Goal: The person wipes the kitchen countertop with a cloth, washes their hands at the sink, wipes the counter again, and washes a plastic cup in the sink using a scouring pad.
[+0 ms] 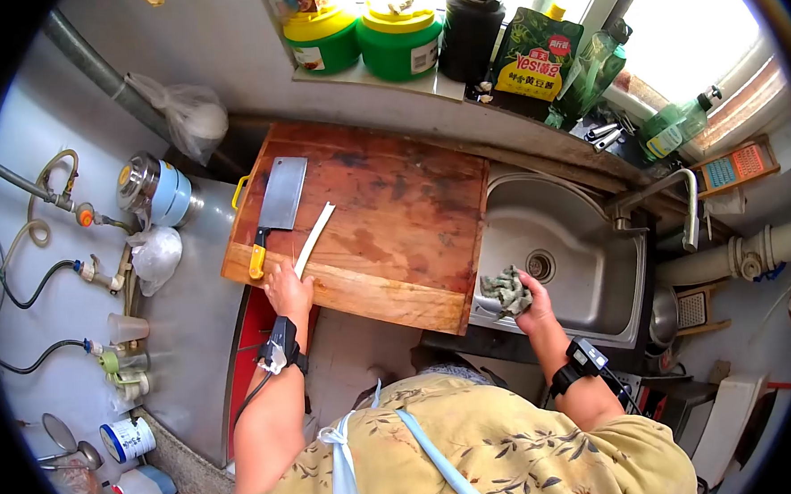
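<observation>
On the wooden cutting board (394, 211) lies a long, pale, slightly curved strip (315, 239); I cannot make out its kind. My left hand (289, 288) is at the board's front left edge, fingers closed around the near end of that strip. Just beyond this hand rests a cleaver (284, 195) with a yellow and black handle, its blade flat on the board. My right hand (536, 305) grips a crumpled grey-green rag (507, 291) over the near left rim of the steel sink (585, 273).
A faucet (684, 205) reaches over the sink from the right. Green tubs (400, 50), a black flask (471, 28) and bottles line the window ledge. On the left, a metal counter (195, 347) carries a blue-and-steel container (162, 192) and plastic bags.
</observation>
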Available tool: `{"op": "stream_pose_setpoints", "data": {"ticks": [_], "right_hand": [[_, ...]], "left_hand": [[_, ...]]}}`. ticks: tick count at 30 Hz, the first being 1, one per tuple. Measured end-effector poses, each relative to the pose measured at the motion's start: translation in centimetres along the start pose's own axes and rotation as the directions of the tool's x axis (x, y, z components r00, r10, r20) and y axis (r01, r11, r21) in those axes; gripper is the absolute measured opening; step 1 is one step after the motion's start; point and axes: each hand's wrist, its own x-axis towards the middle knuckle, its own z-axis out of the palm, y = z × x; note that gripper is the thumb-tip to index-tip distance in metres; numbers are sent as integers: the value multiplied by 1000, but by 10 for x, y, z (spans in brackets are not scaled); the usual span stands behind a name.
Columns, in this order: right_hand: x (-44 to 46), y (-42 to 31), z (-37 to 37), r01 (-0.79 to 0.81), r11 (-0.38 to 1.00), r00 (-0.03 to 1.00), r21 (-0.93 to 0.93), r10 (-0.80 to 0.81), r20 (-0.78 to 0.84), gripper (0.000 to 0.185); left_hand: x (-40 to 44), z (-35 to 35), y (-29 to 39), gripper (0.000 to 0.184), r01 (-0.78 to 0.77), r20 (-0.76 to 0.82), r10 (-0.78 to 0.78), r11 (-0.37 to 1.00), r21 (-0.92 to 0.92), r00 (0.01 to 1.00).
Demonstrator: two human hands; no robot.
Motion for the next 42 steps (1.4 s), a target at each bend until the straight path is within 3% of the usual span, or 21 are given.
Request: {"op": "stream_pose_setpoints", "data": {"ticks": [9, 12, 13, 14, 16, 18, 19, 20, 21, 23, 24, 26, 27, 28, 31, 32, 33, 36, 38, 40, 42], "right_hand": [[-39, 14, 27, 71, 997, 997, 6, -71, 28, 27], [-55, 23, 14, 96, 995, 993, 1, -96, 63, 27], [-62, 28, 11, 123, 992, 991, -5, -122, 52, 27], [-70, 32, 8, 119, 993, 992, 0, -119, 34, 27], [-91, 42, -1, 129, 991, 992, 22, -129, -14, 25], [-111, 52, -10, 148, 988, 989, 39, -147, -31, 24], [-117, 55, -15, 155, 987, 988, 38, -154, -18, 23], [-128, 54, -14, 104, 992, 994, 77, -102, -30, 22], [-117, 56, -36, 47, 995, 999, 84, -47, 3, 22], [-116, 51, -41, 107, 985, 994, 134, -105, -22, 21], [-124, 41, -27, 176, 979, 981, 107, -166, -96, 20], [-113, 20, -26, 180, 969, 978, 169, -156, -141, 22], [-92, -11, -38, 180, 975, 983, 133, -176, -45, 25], [-80, -28, -49, 228, 970, 974, 83, -227, -15, 27], [-68, -64, -50, 399, 917, 913, -2, -398, -87, 23], [-52, -83, -61, 490, 866, 854, -99, -500, -145, 22], [-34, -113, -74, 574, 799, 775, -182, -601, -194, 22], [-23, -151, -86, 565, 768, 709, -301, -638, -299, 40], [-1, -187, -101, 552, 753, 705, -359, -651, -282, 50], [13, -223, -110, 486, 716, 705, -501, -660, -260, 68], [39, -257, -117, 345, 563, 645, -751, -724, -247, 59]], "left_hand": [[-23, -47, 1, 42, -81, -141, 60, 986, -146, 988], [-30, -66, 12, 42, -372, -232, 304, 852, -367, 924], [-36, -74, 24, 36, -449, -224, 396, 688, -570, 890], [-50, -109, 45, 29, -511, -199, 532, 541, -668, 823], [-86, -169, 79, 21, -274, -6, 720, 256, -927, 694], [-131, -236, 100, 18, -10, 34, 901, 42, -999, 432], [-147, -259, 104, 14, -175, -91, 957, -43, -984, 275], [-164, -275, 109, 11, -45, -117, 988, -113, -993, 97], [-178, -290, 112, 10, -40, -179, 983, -180, -983, -30], [-199, -309, 122, 12, -40, -322, 918, -340, -940, -232], [-208, -312, 124, 17, -52, -348, 920, -362, -931, -178], [-214, -311, 139, 13, -82, -235, 928, -268, -960, -288], [-218, -296, 153, 13, -25, -69, 990, -73, -997, -119], [-224, -285, 164, 14, -9, 4, 997, 3, -1000, -71], [-216, -248, 184, 12, 0, 156, 982, 157, -988, 102], [-215, -230, 196, 14, -22, 136, 970, 143, -989, 203], [-207, -208, 224, 15, 73, 275, 915, 265, -961, 294], [-196, -169, 246, 14, 104, 287, 910, 268, -958, 300], [-184, -148, 270, 12, 252, 415, 839, 343, -905, 350], [-173, -127, 292, 14, 249, 395, 846, 321, -914, 358], [-162, -104, 319, 13, 267, 423, 807, 338, -903, 411]]}}
